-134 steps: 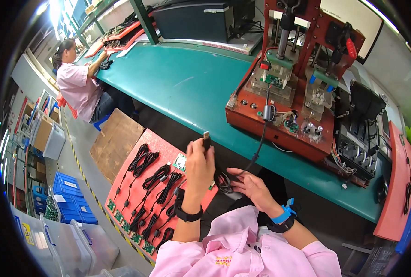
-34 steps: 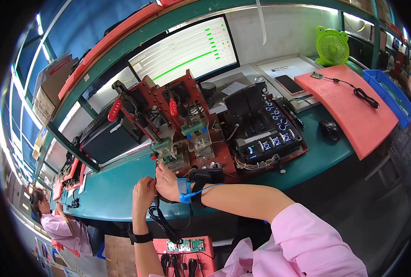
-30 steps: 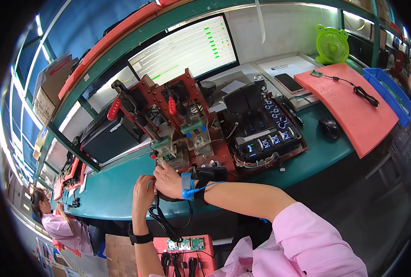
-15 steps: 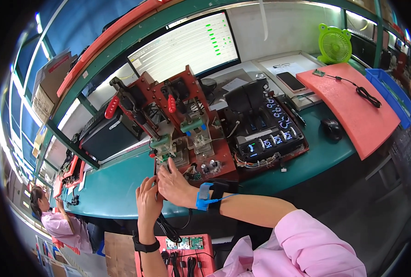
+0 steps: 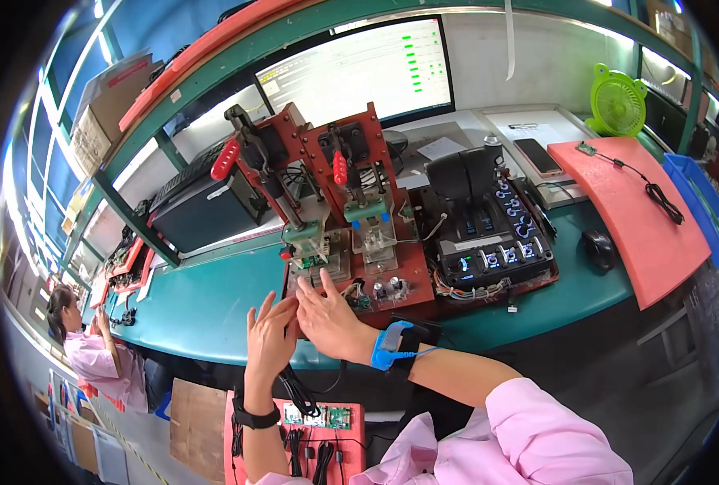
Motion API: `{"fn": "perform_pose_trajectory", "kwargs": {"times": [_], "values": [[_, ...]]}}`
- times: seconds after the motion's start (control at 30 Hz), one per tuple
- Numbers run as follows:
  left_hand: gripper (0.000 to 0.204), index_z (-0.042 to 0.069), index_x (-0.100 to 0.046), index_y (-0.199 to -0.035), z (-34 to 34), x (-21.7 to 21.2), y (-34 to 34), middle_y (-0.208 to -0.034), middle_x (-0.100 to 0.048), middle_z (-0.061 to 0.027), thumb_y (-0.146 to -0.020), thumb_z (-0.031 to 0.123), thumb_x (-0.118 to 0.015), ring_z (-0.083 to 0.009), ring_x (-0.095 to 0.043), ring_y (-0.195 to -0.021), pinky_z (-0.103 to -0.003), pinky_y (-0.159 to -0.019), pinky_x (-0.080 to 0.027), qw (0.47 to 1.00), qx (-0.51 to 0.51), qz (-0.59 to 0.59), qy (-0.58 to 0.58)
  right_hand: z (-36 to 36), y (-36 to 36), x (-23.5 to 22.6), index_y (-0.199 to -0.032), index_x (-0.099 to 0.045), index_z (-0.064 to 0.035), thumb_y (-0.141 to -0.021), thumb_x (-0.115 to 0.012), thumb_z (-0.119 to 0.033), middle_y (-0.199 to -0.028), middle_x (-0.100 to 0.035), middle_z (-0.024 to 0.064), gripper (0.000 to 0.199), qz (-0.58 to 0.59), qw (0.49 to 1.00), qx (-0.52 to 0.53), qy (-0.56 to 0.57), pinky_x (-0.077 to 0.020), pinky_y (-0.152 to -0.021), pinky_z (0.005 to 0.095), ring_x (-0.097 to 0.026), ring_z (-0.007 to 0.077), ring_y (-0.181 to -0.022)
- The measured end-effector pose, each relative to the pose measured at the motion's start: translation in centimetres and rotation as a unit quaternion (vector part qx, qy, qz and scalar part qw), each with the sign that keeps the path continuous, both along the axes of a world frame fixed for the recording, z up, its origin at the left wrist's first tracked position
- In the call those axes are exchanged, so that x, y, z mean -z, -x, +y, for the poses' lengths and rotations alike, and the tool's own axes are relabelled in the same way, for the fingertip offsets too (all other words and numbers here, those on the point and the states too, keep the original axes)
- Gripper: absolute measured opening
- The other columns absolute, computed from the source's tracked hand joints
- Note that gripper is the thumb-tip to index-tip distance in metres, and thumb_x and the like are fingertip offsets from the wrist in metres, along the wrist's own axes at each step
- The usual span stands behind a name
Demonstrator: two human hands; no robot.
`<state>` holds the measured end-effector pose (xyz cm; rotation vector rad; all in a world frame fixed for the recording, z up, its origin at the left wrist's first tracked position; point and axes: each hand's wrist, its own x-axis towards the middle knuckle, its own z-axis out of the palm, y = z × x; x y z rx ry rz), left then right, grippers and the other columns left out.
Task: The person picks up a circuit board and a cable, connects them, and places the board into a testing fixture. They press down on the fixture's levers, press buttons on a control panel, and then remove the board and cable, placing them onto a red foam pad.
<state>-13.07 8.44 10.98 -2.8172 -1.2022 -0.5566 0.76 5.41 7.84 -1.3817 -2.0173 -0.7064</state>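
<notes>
My left hand (image 5: pixel 271 338) is at the bench's front edge, its fingers extended and slightly apart, tips close to my right hand. My right hand (image 5: pixel 331 321) has its fingers spread and stretched toward the left press fixture (image 5: pixel 303 236). A small green circuit board (image 5: pixel 314 262) sits in that fixture. Below my hands hangs a bundled black cable (image 5: pixel 299 394); its upper end is hidden behind my left hand. A blue wrist strap (image 5: pixel 390 343) is around my right wrist, and a black band (image 5: pixel 256 417) around the left.
A second press fixture (image 5: pixel 367 212) and a black control unit (image 5: pixel 489 238) stand to the right. Further right are a mouse (image 5: pixel 597 248) and a pink foam sheet (image 5: pixel 626 210). Below lies a pink tray (image 5: pixel 351 458) with boards and cables. A co-worker (image 5: pixel 105 356) sits at far left.
The view has shifted, so the bench things appear further right. My right hand's fingers have spread apart and drawn slightly away from my left hand's fingers. The cable still hangs below.
</notes>
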Motion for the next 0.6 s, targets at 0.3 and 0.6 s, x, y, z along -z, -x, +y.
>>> {"fn": "perform_pose_trajectory", "kwargs": {"times": [0.3, 0.6], "values": [[0.034, 0.007, -0.053, -0.108, -1.4, -3.2, -1.7, -0.123, -0.045, -0.0101, -0.077, 0.021, -0.055, -0.0296, -0.034, -0.119, -0.045, -0.094, -0.028, 0.999, 0.039, -0.001, 0.009, -5.5, -2.6, -0.3, -0.076, -0.053, -0.0005, -0.072, -0.054, -0.019, -0.073, -0.059, 0.0125, 0.019, 0.159, 0.941, 0.022, 0.297, -0.0465, -0.062, 0.0398, -0.059, 0.0282, -0.068], [0.036, 0.010, -0.055, -0.103, -1.0, -2.3, -1.7, -0.128, -0.037, -0.0057, -0.069, 0.001, -0.053, -0.0255, -0.028, -0.124, -0.052, -0.097, -0.023, 0.989, 0.051, 0.095, -0.098, -5.5, 0.0, 0.6, -0.110, -0.041, 0.0034, -0.072, -0.056, -0.018, -0.059, -0.057, 0.0138, 0.046, 0.179, 0.958, -0.103, 0.199, -0.0465, -0.050, 0.0401, -0.058, 0.0309, -0.055]]}}
